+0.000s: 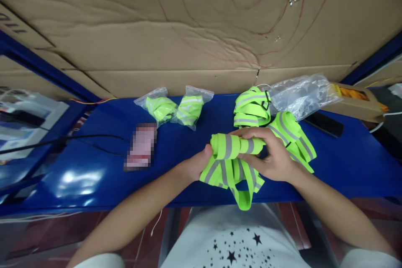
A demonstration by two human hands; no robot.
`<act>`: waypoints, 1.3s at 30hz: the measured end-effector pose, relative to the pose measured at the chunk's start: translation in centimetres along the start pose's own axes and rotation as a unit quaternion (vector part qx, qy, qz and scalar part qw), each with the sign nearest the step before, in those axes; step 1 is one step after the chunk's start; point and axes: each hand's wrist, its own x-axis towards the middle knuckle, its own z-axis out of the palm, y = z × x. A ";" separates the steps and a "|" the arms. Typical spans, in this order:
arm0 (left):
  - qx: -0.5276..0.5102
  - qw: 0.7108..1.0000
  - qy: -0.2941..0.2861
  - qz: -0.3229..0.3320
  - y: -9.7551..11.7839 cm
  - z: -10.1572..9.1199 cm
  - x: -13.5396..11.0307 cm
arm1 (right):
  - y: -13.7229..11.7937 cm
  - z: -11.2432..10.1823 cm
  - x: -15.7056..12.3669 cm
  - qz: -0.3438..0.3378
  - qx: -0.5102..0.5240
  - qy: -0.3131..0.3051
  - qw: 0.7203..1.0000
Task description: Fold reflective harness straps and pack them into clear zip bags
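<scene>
A neon-green strap vest with grey reflective bands [230, 157] is partly rolled into a tube above the blue table's near edge. My left hand [196, 165] is closed on the roll's left end. My right hand [270, 153] wraps over its right end, fingers curled round it. Loose straps hang below the roll toward my lap. Just behind my right hand lie two more green reflective vests, one [251, 108] folded and one [293, 136] spread loosely.
Two bagged vests [161, 108] [190, 109] lie at the back middle of the blue table [94, 167]. A phone [141, 146] rests left of centre, a black cable [91, 138] beside it. Empty clear bags [301, 94], a dark flat object [323, 123] and a cardboard box [358, 100] sit back right.
</scene>
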 end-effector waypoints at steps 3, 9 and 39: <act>-0.018 1.000 -0.009 0.024 0.2 0.7 0.3 | -0.2 0.0 0.0 -0.001 -0.007 -0.001 1.000; -0.040 0.999 -0.012 -0.008 -0.4 -0.1 0.0 | -0.5 -0.1 -0.1 0.048 0.004 0.007 0.999; -0.078 0.987 -0.031 -0.140 -1.7 2.8 1.8 | -0.1 0.1 1.6 0.377 0.317 0.107 0.864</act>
